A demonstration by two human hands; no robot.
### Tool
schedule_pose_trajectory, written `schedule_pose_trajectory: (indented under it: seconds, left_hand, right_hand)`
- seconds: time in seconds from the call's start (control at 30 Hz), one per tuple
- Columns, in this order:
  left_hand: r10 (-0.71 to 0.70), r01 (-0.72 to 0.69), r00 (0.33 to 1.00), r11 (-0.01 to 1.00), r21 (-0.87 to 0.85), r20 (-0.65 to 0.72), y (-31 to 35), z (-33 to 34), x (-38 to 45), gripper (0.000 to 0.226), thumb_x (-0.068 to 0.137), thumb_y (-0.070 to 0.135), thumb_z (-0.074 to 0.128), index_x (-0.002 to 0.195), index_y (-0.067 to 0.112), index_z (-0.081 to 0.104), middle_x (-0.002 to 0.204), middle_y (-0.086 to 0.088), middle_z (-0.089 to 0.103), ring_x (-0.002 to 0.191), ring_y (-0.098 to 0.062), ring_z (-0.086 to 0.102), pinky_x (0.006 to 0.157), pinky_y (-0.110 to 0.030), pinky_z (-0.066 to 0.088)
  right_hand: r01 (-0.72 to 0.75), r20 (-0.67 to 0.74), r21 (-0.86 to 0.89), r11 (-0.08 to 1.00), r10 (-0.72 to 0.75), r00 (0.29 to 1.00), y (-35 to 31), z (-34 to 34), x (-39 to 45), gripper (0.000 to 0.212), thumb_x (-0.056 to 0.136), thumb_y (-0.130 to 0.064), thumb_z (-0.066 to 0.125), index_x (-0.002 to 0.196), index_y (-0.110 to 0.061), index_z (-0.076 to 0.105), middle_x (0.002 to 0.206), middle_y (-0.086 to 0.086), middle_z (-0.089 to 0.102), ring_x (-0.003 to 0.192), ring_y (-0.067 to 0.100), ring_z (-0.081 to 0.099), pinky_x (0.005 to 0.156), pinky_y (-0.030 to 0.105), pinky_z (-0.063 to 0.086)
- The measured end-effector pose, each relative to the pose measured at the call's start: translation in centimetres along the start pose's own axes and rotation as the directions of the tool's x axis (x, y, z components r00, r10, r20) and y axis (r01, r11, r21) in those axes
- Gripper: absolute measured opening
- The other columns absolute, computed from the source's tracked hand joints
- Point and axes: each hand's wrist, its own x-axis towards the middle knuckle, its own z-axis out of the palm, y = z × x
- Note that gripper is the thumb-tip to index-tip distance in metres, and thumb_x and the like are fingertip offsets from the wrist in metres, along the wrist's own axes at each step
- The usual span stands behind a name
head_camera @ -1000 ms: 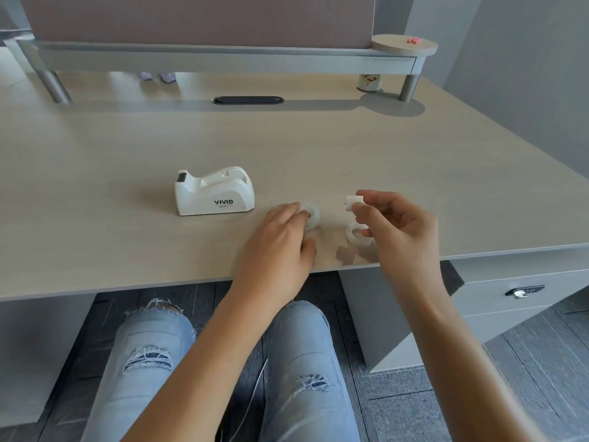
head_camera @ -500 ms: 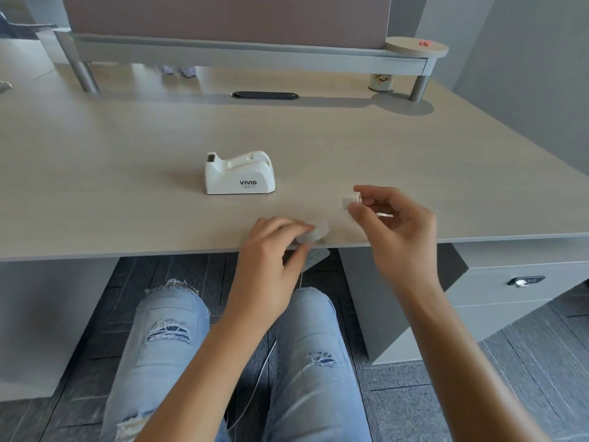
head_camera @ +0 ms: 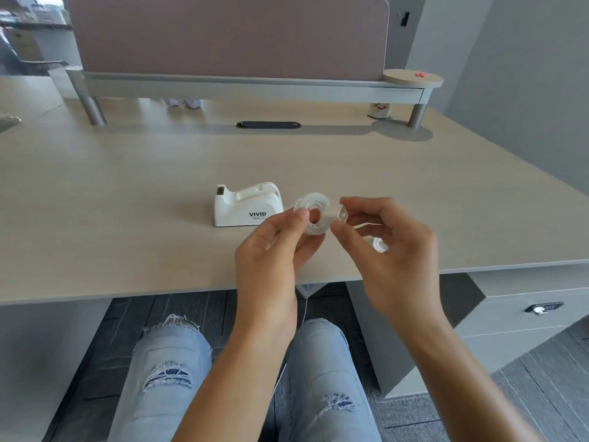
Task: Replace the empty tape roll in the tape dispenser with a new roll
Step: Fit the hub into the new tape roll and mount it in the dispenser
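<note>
My left hand (head_camera: pixel 274 250) pinches the new tape roll (head_camera: pixel 314 216) upright, hole facing my right hand (head_camera: pixel 392 247), whose fingertips grip the small white spindle (head_camera: pixel 342 214) (I think), aligned to push in. The dispenser (head_camera: pixel 248 204) waits just beside on the desk (head_camera: pixel 127 218).

"VIVID" on the white tape dispenser (head_camera: pixel 248 204)

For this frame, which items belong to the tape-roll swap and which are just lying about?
Job:
tape dispenser
clear tape roll in left hand
small white hub in right hand
ring on desk, likely the old core

Lying about:
small jar
pink bits on round shelf
</note>
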Motion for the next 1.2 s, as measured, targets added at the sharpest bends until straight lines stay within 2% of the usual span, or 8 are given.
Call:
schedule_pose_trajectory:
  seconds: [0.1, 0.2, 0.33, 0.53, 0.73, 0.87, 0.97, 1.2]
  left_hand:
    - [0.019, -0.018, 1.000, 1.000, -0.014, 0.016, 0.1, -0.2, 0.5, 0.013, 0.095, 0.009, 0.067, 0.096, 0.006, 0.079, 0.103, -0.014, 0.081, 0.104, -0.027, 0.076, 0.105, -0.048, 0.055]
    - [0.046, -0.046, 0.999, 0.999, -0.017, 0.028, 0.1, -0.5, 1.3, 0.020, 0.096, 0.007, 0.065, 0.109, -0.002, 0.076, 0.111, -0.019, 0.079, 0.114, -0.033, 0.073, 0.106, -0.048, 0.055]
    - [0.080, -0.079, 0.996, 0.997, -0.013, 0.044, 0.3, -0.9, 2.1, 0.019, 0.095, 0.007, 0.066, 0.108, 0.002, 0.079, 0.111, -0.016, 0.080, 0.117, -0.033, 0.072, 0.105, -0.046, 0.055]
    - [0.097, -0.099, 0.993, 0.995, 0.032, 0.070, 0.1, -1.1, 2.5, 0.020, 0.095, 0.005, 0.066, 0.110, 0.002, 0.079, 0.109, -0.010, 0.082, 0.110, -0.020, 0.075, 0.104, -0.040, 0.056]
    - [0.099, -0.101, 0.994, 0.995, 0.028, 0.053, 0.3, -1.4, 2.9, 0.022, 0.095, 0.000, 0.064, 0.112, 0.002, 0.078, 0.110, -0.010, 0.082, 0.110, -0.019, 0.075, 0.105, -0.039, 0.055]
    - [0.112, -0.113, 0.993, 0.993, 0.041, 0.030, 0.3, -1.5, 2.8, 0.021, 0.094, -0.001, 0.065, 0.109, 0.004, 0.080, 0.106, -0.009, 0.083, 0.108, -0.020, 0.076, 0.105, -0.042, 0.055]
    - [0.130, -0.131, 0.991, 0.989, 0.068, 0.029, 0.5, -1.5, 2.7, 0.020, 0.094, 0.000, 0.066, 0.107, 0.006, 0.080, 0.103, -0.005, 0.083, 0.104, -0.017, 0.077, 0.105, -0.043, 0.055]
    - [0.200, -0.206, 0.978, 0.963, 0.171, 0.052, 0.4, -1.4, 2.2, 0.021, 0.095, 0.003, 0.067, 0.107, 0.011, 0.081, 0.100, -0.003, 0.084, 0.104, -0.027, 0.077, 0.099, -0.043, 0.059]
  right_hand:
    - [0.051, -0.004, -0.010, 0.999, -0.051, 0.999, -0.2, 0.9, 0.8, 0.021, 0.089, -0.015, 0.082, 0.108, -0.022, 0.076, 0.100, -0.006, 0.078, 0.089, 0.014, 0.075, 0.078, 0.015, 0.054]
    - [0.113, 0.023, -0.061, 0.992, -0.111, 0.993, 0.1, 1.6, 1.6, 0.018, 0.090, -0.017, 0.081, 0.107, -0.020, 0.076, 0.103, -0.004, 0.078, 0.090, 0.015, 0.075, 0.078, 0.028, 0.059]
    - [0.181, 0.067, -0.129, 0.975, -0.173, 0.983, 0.8, 1.9, 2.4, 0.022, 0.091, -0.010, 0.081, 0.112, -0.015, 0.078, 0.106, -0.001, 0.075, 0.092, 0.018, 0.073, 0.079, 0.040, 0.060]
    - [0.238, 0.101, -0.116, 0.964, -0.227, 0.969, 1.2, 2.7, 2.9, 0.026, 0.092, 0.001, 0.078, 0.116, -0.010, 0.080, 0.105, 0.006, 0.072, 0.088, 0.019, 0.073, 0.082, 0.032, 0.061]
    - [0.047, 0.117, 0.118, 0.992, -0.061, 0.991, 1.0, 3.1, 3.2, 0.025, 0.096, 0.001, 0.071, 0.114, -0.012, 0.080, 0.106, 0.007, 0.077, 0.097, 0.020, 0.076, 0.088, 0.031, 0.060]
    - [-0.104, 0.085, 0.221, 0.970, 0.087, 0.993, 0.8, 3.1, 3.7, 0.023, 0.089, -0.003, 0.079, 0.107, -0.017, 0.079, 0.092, 0.001, 0.083, 0.084, 0.015, 0.079, 0.083, 0.026, 0.061]
    - [-0.181, 0.134, 0.246, 0.952, 0.152, 0.979, 0.5, 2.8, 4.0, 0.012, 0.089, -0.005, 0.079, 0.097, -0.013, 0.083, 0.084, 0.002, 0.084, 0.073, 0.013, 0.076, 0.075, 0.025, 0.061]
    - [-0.187, 0.161, 0.251, 0.950, 0.150, 0.976, 0.0, 2.1, 3.9, 0.015, 0.092, 0.000, 0.074, 0.097, -0.011, 0.083, 0.082, 0.008, 0.084, 0.068, 0.020, 0.080, 0.068, 0.032, 0.066]
